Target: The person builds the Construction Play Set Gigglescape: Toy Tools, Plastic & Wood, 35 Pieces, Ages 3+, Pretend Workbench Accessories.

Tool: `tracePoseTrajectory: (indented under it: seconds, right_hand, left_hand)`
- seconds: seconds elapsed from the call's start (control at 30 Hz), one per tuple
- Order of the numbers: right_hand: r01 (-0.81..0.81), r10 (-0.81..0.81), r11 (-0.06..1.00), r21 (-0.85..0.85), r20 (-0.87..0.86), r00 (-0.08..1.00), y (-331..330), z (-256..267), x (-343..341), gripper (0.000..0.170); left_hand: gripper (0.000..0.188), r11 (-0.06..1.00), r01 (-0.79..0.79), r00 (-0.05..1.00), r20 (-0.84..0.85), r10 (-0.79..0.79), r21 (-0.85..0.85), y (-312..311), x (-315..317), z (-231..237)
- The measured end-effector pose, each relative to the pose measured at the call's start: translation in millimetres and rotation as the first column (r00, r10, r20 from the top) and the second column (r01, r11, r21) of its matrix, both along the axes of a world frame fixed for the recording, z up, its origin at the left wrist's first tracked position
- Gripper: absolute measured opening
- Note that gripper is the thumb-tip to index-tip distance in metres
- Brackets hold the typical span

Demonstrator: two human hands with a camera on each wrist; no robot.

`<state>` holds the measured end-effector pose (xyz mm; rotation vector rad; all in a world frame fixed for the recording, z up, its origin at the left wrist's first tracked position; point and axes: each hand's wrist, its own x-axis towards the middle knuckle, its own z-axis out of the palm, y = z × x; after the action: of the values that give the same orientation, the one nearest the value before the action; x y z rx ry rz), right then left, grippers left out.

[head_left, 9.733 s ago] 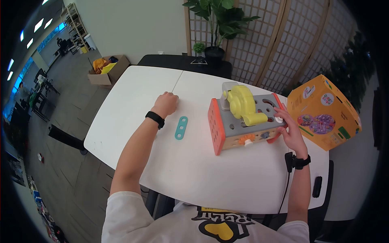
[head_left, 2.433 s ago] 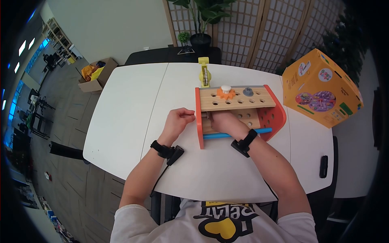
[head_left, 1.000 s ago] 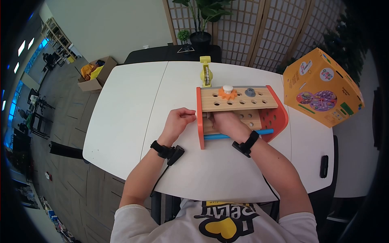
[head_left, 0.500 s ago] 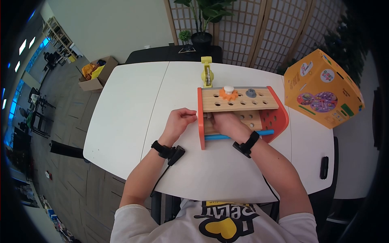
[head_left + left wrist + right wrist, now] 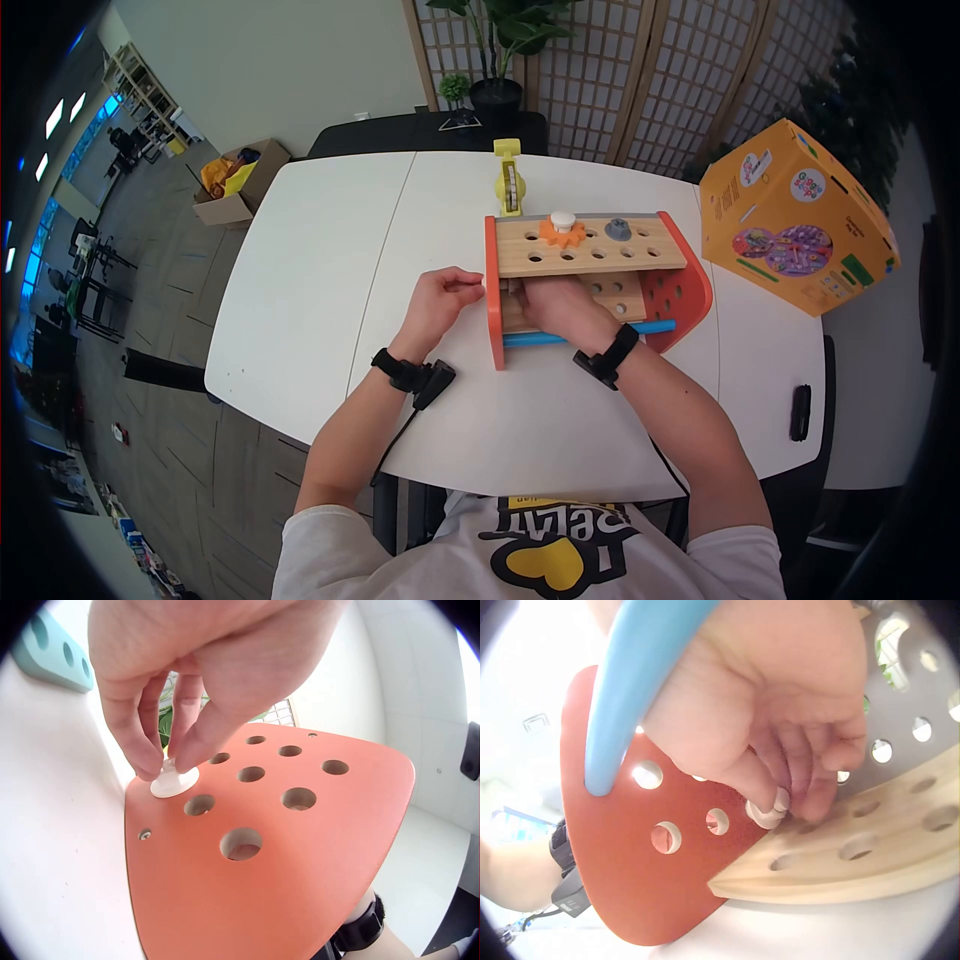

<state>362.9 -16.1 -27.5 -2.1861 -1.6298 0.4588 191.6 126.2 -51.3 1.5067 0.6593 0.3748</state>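
A toy workbench with a pegboard panel [image 5: 620, 262] lies tipped, its hollow underside facing me. At its left end, my left hand [image 5: 435, 310] pinches a white plastic piece with a wide round flange [image 5: 174, 784], against the outside of the red-orange side panel [image 5: 322, 862]. My right hand [image 5: 565, 305] reaches inside, past the blue bar [image 5: 655, 326]. In the right wrist view its thumb and fingers pinch a white round piece [image 5: 765, 817] at the inner face of that same panel. An orange gear with a white knob [image 5: 563, 226] and a grey knob [image 5: 618, 230] sit on the pegboard.
A yellow toy part [image 5: 509, 180] stands out behind the workbench. In the left wrist view a teal strip with holes [image 5: 56, 656] shows at upper left. An orange carton [image 5: 790, 220] stands at the right, and a black case [image 5: 800, 412] lies near the table's right edge.
Since the oldest frame the workbench has been tipped, bringing its pegboard face up. My left hand has come to its left panel, my right hand inside. Over the last second both hands stay nearly still.
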Motion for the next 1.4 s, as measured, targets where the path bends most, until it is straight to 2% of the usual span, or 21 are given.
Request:
tracePoseTrajectory:
  seconds: [0.07, 0.17, 0.37, 0.67, 0.77, 0.97, 1.07, 1.27, 1.37, 1.4]
  right_hand:
    - [-0.027, 0.027, 1.0, 0.011, -0.019, 0.999, 0.7, -3.2, 2.5, 0.029]
    - [0.001, 0.0, 0.998, -0.065, 0.016, 1.0, 4.9, -3.7, 0.9, 0.029]
    - [-0.013, 0.013, 0.999, -0.045, 0.005, 1.0, -2.9, 17.9, -5.5, 0.031]
    - [-0.016, 0.016, 0.995, -0.101, -0.004, 1.0, 3.6, 4.7, -1.8, 0.029]
    - [0.008, -0.008, 1.0, -0.002, -0.008, 1.0, 1.3, 1.5, -3.2, 0.028]
    - [-0.026, 0.026, 0.999, 0.041, 0.006, 1.0, -1.9, 1.0, -0.9, 0.03]
    - [-0.033, 0.034, 0.999, 0.034, -0.024, 0.999, -2.2, -1.2, -0.3, 0.023]
    - [-0.008, 0.007, 0.999, -0.035, -0.036, 0.999, 0.1, 5.1, -3.0, 0.023]
    - [-0.007, 0.01, 0.998, 0.062, -0.051, 0.999, -0.4, 1.6, -2.0, 0.024]
    - [-0.014, 0.016, 0.999, 0.038, -0.05, 0.999, -0.6, 1.6, -1.4, 0.024]
  left_hand:
    - [0.018, 1.0, 0.002, 1.0, -0.003, -0.002, 0.009, -0.9, -0.4, 1.5]
    - [0.018, 1.0, -0.002, 1.0, -0.015, 0.002, 0.003, -0.9, 0.3, 2.9]
    - [0.019, 1.0, 0.003, 1.0, -0.021, -0.003, -0.003, -1.2, -0.4, 5.0]
    - [0.018, 1.0, 0.006, 1.0, -0.01, -0.006, -0.002, 0.1, 0.1, 1.8]
    - [0.018, 1.0, 0.012, 1.0, 0.013, -0.012, -0.021, -0.6, -0.5, 3.1]
    - [0.019, 1.0, 0.014, 1.0, 0.013, -0.014, -0.027, -0.3, -0.7, 2.6]
    - [0.019, 1.0, 0.008, 1.0, -0.004, -0.008, -0.009, -0.5, -0.6, 3.1]
    - [0.02, 1.0, 0.005, 1.0, 0.006, -0.005, -0.015, 0.1, -0.4, 0.4]
    - [0.02, 1.0, 0.008, 1.0, 0.002, -0.008, -0.006, 0.8, -0.1, -0.9]
    - [0.019, 1.0, 0.009, 1.0, 0.0, -0.009, -0.007, 0.8, 0.0, -0.9]
